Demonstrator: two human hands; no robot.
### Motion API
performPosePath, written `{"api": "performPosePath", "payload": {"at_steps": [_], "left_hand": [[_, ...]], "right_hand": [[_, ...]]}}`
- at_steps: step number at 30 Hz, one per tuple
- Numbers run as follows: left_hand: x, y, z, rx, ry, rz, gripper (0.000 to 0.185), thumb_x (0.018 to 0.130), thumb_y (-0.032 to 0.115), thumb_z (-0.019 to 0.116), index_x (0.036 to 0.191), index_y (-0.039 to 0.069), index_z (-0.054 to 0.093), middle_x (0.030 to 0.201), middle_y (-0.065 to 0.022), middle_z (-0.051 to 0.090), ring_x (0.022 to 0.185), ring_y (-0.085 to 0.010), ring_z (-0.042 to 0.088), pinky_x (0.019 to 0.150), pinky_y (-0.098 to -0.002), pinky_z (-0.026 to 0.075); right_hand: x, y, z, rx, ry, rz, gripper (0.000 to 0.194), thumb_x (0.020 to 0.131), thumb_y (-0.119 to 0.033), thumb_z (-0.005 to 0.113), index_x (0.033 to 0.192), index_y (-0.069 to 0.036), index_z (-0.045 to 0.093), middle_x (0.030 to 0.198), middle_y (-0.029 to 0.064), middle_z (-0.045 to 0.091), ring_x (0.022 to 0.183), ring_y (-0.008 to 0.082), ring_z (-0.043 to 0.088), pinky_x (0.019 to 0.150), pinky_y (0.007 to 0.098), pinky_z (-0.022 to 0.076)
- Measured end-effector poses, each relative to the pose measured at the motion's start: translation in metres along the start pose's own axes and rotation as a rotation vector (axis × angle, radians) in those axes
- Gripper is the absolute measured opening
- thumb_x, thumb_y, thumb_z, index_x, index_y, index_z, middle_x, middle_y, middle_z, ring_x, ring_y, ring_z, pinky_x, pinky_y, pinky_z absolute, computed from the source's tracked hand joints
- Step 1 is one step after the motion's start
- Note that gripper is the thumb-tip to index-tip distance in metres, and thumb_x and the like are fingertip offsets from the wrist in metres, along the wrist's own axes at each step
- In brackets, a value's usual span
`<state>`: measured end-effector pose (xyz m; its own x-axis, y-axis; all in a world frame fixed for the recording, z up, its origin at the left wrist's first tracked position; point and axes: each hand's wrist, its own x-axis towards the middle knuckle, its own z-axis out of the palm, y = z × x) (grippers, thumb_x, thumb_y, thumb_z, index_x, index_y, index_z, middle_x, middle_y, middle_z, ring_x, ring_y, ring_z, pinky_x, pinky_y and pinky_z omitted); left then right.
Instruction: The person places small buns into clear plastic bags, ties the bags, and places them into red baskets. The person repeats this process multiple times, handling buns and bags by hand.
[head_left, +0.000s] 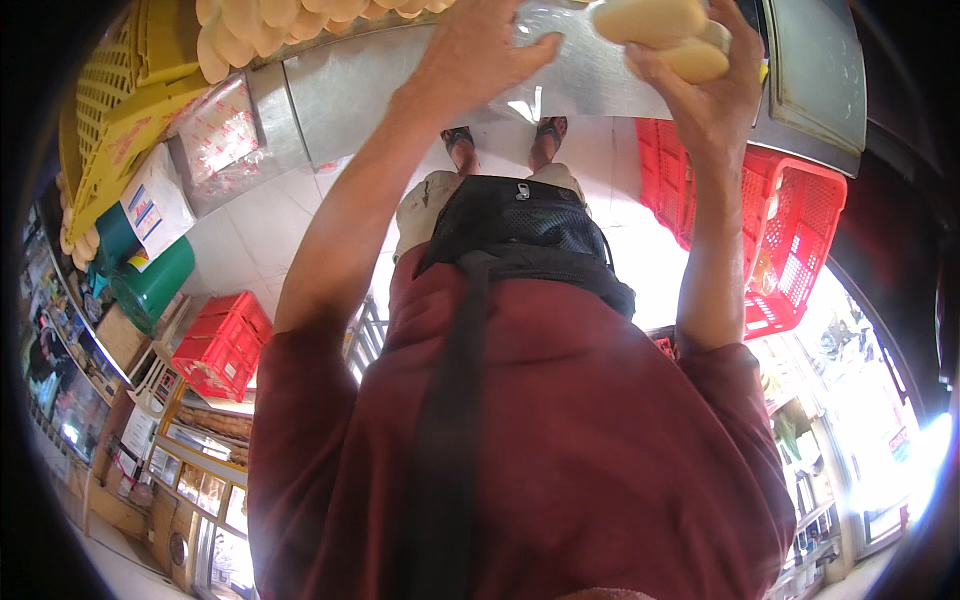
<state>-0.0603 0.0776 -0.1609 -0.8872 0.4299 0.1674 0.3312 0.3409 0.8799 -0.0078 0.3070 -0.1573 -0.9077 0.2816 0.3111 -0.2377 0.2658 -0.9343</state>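
Note:
My right hand (705, 105) grips a few pale, oblong bread rolls (652, 21) together, raised over the right part of a stainless steel table (600, 90). My left hand (480, 52) is over the same table, its thumb held apart; its fingertips are cut off by the top edge. Beside that thumb, shiny clear plastic (544, 22) lies on the metal, and I see no grip on it. A mass of similar pale rolls (277, 22) is piled along the table's far side, left of my left hand.
Yellow plastic crates (112, 142) and a printed plastic packet (221, 127) are at the left. Below them are a white packet (157, 202), a green bin (154, 285) and a red crate (225, 341). More red crates (795, 240) stand at the right, under a metal-topped unit (817, 75).

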Motion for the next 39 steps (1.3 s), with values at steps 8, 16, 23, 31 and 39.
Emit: {"api": "performPosePath", "payload": {"at_steps": [8, 16, 23, 31, 39], "left_hand": [[-0.056, -0.045, -0.02, 0.353, -0.158, -0.239, 0.041, 0.092, 0.022, 0.07, 0.133, 0.017, 0.065, 0.134, -0.0056, 0.068, 0.122, -0.0306, 0.065, 0.103, -0.0405, 0.051], [-0.072, -0.055, 0.008, 0.412, -0.263, -0.213, 0.036, 0.094, 0.027, 0.07, 0.128, 0.018, 0.067, 0.133, -0.0028, 0.067, 0.115, -0.0291, 0.068, 0.095, -0.0405, 0.056], [-0.063, -0.045, 0.016, 0.401, -0.246, -0.202, 0.037, 0.094, 0.027, 0.071, 0.129, 0.018, 0.067, 0.131, -0.0036, 0.067, 0.102, -0.0302, 0.072, 0.089, -0.0403, 0.058], [-0.044, -0.023, 0.056, 0.291, -0.265, -0.159, 0.051, 0.093, 0.027, 0.072, 0.142, 0.02, 0.059, 0.133, -0.0072, 0.066, 0.103, -0.0335, 0.072, 0.088, -0.0438, 0.058], [-0.005, -0.022, 0.115, 0.482, -0.53, -0.054, 0.091, 0.086, 0.038, 0.081, 0.16, 0.013, 0.034, 0.12, -0.0199, 0.063, 0.096, -0.0377, 0.073, 0.079, -0.0485, 0.059]], "right_hand": [[-0.005, 0.061, -0.02, -0.505, 0.068, 0.206, 0.088, 0.078, -0.038, 0.092, 0.147, -0.002, 0.051, 0.129, 0.0201, 0.063, 0.116, 0.0308, 0.064, 0.101, 0.0394, 0.0519], [0.005, 0.045, -0.015, -0.82, -0.068, -0.065, 0.092, 0.078, -0.037, 0.091, 0.151, -0.003, 0.046, 0.133, 0.0222, 0.054, 0.123, 0.0342, 0.055, 0.104, 0.0458, 0.048], [-0.003, 0.051, -0.035, -0.495, 0.119, 0.144, 0.089, 0.083, -0.03, 0.089, 0.152, -0.002, 0.041, 0.139, 0.0191, 0.054, 0.125, 0.029, 0.058, 0.101, 0.0399, 0.0522], [-0.027, 0.024, -0.033, 0.216, 0.218, 0.496, 0.081, 0.088, -0.018, 0.083, 0.153, 0.002, 0.037, 0.136, 0.0156, 0.055, 0.124, 0.0253, 0.06, 0.103, 0.0379, 0.0537], [-0.077, 0.015, -0.079, 0.041, 0.213, 0.489, 0.078, 0.091, -0.02, 0.08, 0.152, 0.004, 0.037, 0.138, 0.0169, 0.054, 0.127, 0.0253, 0.058, 0.107, 0.0394, 0.0503]]}}
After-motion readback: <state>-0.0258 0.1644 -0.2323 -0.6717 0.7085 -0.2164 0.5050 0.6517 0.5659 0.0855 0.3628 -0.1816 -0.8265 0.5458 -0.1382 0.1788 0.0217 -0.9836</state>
